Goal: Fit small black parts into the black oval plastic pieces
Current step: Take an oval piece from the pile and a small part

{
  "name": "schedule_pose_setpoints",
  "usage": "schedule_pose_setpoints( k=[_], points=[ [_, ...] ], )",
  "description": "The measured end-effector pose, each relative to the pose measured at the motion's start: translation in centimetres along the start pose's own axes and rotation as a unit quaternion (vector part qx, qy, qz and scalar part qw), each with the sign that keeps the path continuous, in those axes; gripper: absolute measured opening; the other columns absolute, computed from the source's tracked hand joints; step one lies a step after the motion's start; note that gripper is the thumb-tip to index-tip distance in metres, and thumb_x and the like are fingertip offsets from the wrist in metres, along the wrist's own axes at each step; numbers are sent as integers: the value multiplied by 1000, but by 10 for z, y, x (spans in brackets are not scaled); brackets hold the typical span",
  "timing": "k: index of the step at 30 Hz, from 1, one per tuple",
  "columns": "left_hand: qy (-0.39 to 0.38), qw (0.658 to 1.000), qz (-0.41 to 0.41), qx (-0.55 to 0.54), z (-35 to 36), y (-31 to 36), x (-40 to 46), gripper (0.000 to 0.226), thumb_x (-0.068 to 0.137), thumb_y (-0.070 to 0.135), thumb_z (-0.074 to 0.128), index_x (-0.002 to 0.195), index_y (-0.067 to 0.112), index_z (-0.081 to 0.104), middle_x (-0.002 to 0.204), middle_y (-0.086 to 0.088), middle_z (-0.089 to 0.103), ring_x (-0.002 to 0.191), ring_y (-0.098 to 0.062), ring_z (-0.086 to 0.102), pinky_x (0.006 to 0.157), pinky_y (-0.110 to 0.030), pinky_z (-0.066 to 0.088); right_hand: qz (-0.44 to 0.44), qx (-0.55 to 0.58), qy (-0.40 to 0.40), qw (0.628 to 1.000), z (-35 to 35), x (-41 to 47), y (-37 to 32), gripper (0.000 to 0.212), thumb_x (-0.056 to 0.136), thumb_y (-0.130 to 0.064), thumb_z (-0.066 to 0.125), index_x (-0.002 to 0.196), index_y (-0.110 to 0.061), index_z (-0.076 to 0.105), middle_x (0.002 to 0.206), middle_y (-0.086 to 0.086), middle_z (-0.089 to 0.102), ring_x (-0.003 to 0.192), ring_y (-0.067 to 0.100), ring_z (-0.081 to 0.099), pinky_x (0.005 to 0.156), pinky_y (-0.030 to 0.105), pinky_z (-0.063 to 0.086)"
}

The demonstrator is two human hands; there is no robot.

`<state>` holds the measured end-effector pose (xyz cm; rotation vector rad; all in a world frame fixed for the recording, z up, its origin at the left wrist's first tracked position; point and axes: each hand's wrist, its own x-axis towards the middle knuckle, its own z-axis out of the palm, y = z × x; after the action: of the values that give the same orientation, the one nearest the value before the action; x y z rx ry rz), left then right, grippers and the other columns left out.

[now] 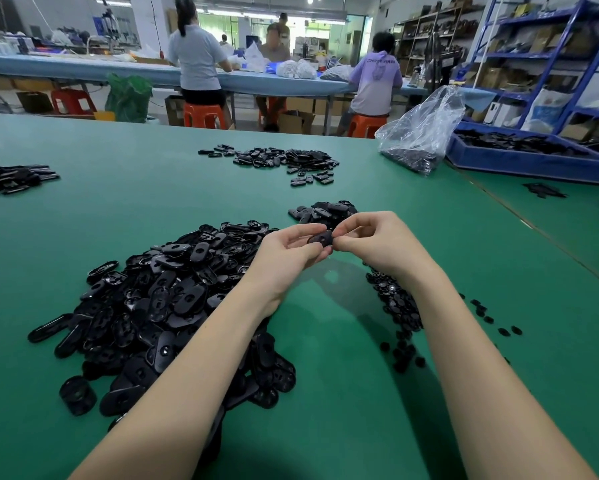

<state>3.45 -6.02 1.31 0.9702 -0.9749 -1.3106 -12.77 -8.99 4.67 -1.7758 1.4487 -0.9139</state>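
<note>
A black oval piece point(320, 238) is held above the green table point(152, 188) between both hands. My left hand point(286, 252) grips its left end with thumb and curled fingers. My right hand point(372, 242) pinches its right end; whether a small part sits under those fingertips is hidden. A large heap of black oval pieces point(159, 299) lies at the left under my left forearm. Small black parts point(400, 306) are strewn beneath my right wrist. A smaller pile of oval pieces point(325, 211) sits just behind my hands.
More oval piles lie at the far centre point(284, 161) and far left point(14, 178). A clear plastic bag of parts point(419, 133) and a blue tray point(526, 157) stand at the back right. A table seam point(533, 230) runs along the right. Three people sit at a far bench.
</note>
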Motion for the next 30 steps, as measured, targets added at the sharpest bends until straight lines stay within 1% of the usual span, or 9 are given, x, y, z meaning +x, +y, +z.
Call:
schedule_pose_setpoints(
  k=[4,9,12,14,17,20,23,27,30],
  points=[
    [-2,1000,0,7,-1,-1,0,28,93,-15,53,106,5,68,94,-10,78,91,-20,75,85,-20,58,5,7,10,1000,-2,-1,1,3,85,-19,77,84,-22,78,70,-8,69,60,8,52,59,23,41],
    [-30,999,-12,5,0,-2,0,30,95,-13,50,118,-2,66,107,-17,75,102,-24,74,87,-20,57,-3,-3,17,1000,-4,-1,1,8,86,-20,77,80,-25,78,64,-14,65,49,-5,50,49,11,36],
    [-32,999,-16,-2,0,-2,-1,29,96,-11,53,119,-2,67,110,-18,75,102,-24,74,87,-20,57,7,0,3,1000,-5,-1,0,6,86,-23,78,81,-27,79,75,-9,72,63,1,57,58,18,40],
    [-27,999,-19,-21,-1,-2,-1,27,95,-11,55,117,-2,68,108,-17,75,100,-24,74,85,-19,57,11,3,2,1000,-4,-1,0,7,85,-23,79,80,-28,78,73,-10,72,65,3,57,60,19,41],
    [-25,999,-22,-37,-3,-4,-3,26,94,-11,56,116,-4,68,106,-17,75,98,-25,75,82,-19,57,19,7,2,1000,-2,-2,1,9,85,-22,79,78,-28,78,66,-14,69,52,-4,53,53,14,39],
    [-20,999,-25,-32,-4,-6,-4,25,94,-11,57,115,-5,68,105,-19,75,97,-26,75,82,-19,58,30,7,0,1000,2,-1,2,8,83,-21,79,78,-27,78,66,-13,68,44,-4,47,46,12,36],
    [-16,999,-27,-36,-7,-6,-4,20,93,-11,58,109,-3,68,99,-20,76,94,-27,75,80,-20,58,41,18,3,999,3,0,3,7,80,-21,81,78,-25,77,64,-11,64,42,-1,43,46,15,34],
    [-19,999,-30,-27,-8,-8,-3,18,93,-9,59,106,-1,70,102,-20,75,94,-27,75,83,-21,59,62,37,0,997,2,1,6,12,77,-22,86,84,-24,76,47,-21,54,38,-3,42,41,11,31],
    [-17,999,-31,-16,-9,-9,-3,19,94,-10,56,104,0,71,102,-19,76,94,-28,75,85,-23,59,76,44,-18,996,2,1,8,12,76,-26,88,82,-26,77,50,-19,54,41,-1,41,39,11,29]
  ],
)
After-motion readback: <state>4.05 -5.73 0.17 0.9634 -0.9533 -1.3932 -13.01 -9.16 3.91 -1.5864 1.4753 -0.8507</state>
